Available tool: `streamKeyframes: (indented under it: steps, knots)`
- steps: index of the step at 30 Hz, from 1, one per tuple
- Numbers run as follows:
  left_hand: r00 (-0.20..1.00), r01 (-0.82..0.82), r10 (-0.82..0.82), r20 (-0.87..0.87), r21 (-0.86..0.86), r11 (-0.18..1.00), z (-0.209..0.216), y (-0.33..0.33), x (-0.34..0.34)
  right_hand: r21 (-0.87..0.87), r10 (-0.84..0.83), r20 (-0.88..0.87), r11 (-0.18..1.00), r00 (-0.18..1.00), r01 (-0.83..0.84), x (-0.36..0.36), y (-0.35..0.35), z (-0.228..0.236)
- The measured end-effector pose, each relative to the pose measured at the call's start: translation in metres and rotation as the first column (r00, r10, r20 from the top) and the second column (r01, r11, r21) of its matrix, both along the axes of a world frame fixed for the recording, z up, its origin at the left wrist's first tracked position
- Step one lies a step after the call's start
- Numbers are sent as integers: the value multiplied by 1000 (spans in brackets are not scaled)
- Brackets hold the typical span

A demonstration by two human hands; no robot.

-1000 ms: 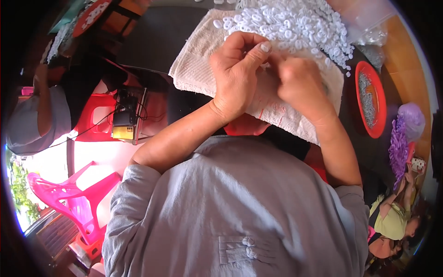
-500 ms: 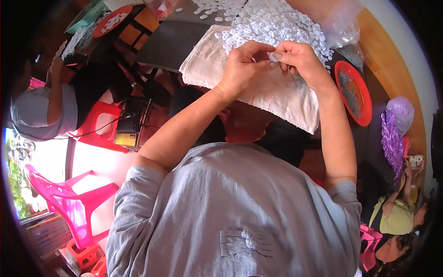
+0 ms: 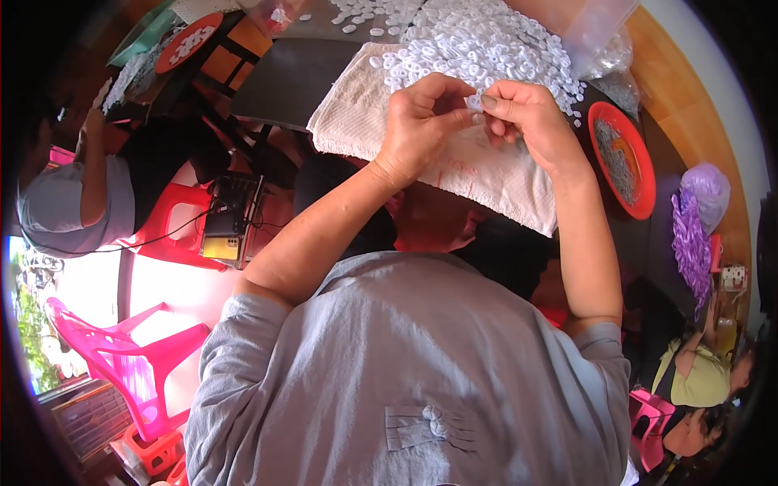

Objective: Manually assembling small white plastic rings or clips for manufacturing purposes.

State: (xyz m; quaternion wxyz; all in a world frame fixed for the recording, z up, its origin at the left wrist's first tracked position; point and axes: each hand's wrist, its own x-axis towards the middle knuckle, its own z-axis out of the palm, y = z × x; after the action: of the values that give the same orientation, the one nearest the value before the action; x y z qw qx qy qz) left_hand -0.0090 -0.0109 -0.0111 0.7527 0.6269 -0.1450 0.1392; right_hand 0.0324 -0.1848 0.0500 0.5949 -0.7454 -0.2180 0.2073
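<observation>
Above the towel's far part, my left hand (image 3: 423, 121) pinches a small white oval plastic piece (image 3: 474, 103) between thumb and forefinger. Close against that piece, the thumb and fingers of my right hand (image 3: 525, 117) are pressed together; whatever they hold is too small to make out. Just beyond both hands spreads a heap of similar white oval pieces (image 3: 494, 50), partly on a pale towel (image 3: 348, 121) and partly on the dark table (image 3: 284, 81). On the right stands a red-orange plate (image 3: 647, 182) with a pile of small grey bits (image 3: 613, 158).
Clear plastic bags (image 3: 612, 61) lie at the far right. A purple bundle (image 3: 690, 251) hangs at the right edge. At left, a co-worker (image 3: 77, 198) sits by another red plate (image 3: 188, 44). Another person (image 3: 693, 377) is at lower right. A pink chair (image 3: 138, 356) stands lower left.
The small white piece has turned and shows more of its face. My hands have shifted slightly, with the right fingertips drawn a little back from the left thumb.
</observation>
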Motion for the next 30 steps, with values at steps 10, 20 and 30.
streamKeyframes:
  steps: [10,20,30]
  knots:
    - [997,-32,27,71,73,997,3,0,-8,90,73,-94,994,993,-65,4,3,-10]
    - [851,-443,429,302,-24,896,154,59,44,418,-312,-77,852,947,315,15,-22,-6]
    - [643,-673,338,687,297,677,123,61,102,403,-519,-31,776,854,486,14,-26,-7]
